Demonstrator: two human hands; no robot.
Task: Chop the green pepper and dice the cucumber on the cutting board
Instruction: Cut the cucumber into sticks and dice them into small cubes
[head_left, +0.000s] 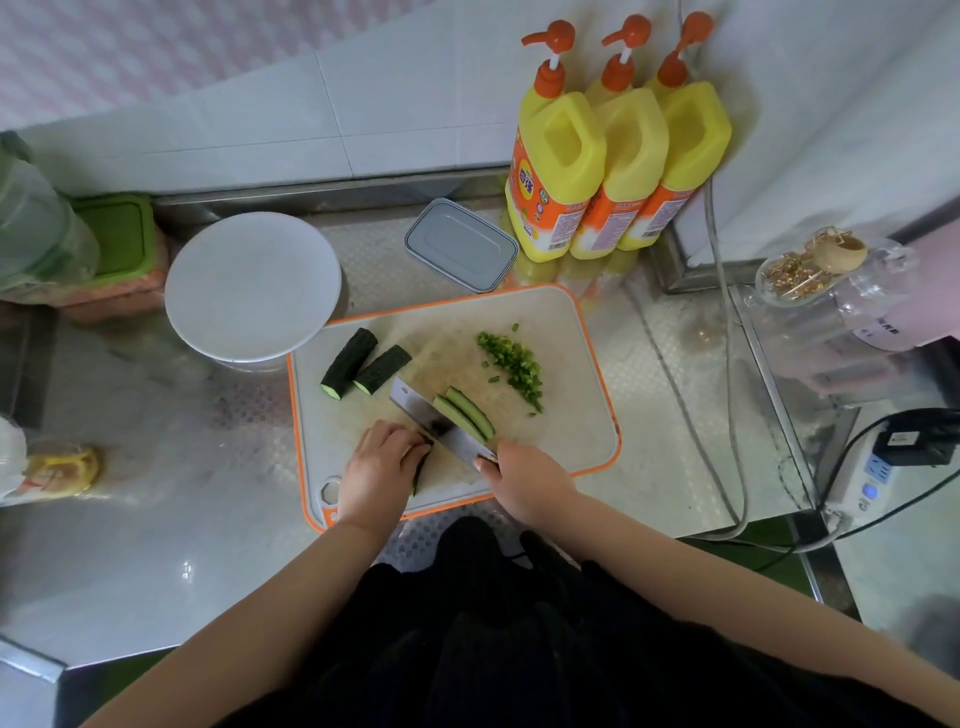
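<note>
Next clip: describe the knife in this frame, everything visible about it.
The knife is a cleaver-style blade, broad, rectangular, shiny metal. It lies diagonally over the cutting board, its squared far end pointing up-left. The right hand grips its handle, which the fingers hide. The blade stands between two cut cucumber strips on its right and the cucumber piece that the left hand holds down on its left. Whether the edge is touching the board cannot be told.

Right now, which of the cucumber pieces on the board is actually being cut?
The cucumber piece under the left hand, beside the cleaver. The two cucumber chunks and two cucumber strips lie untouched.
</note>
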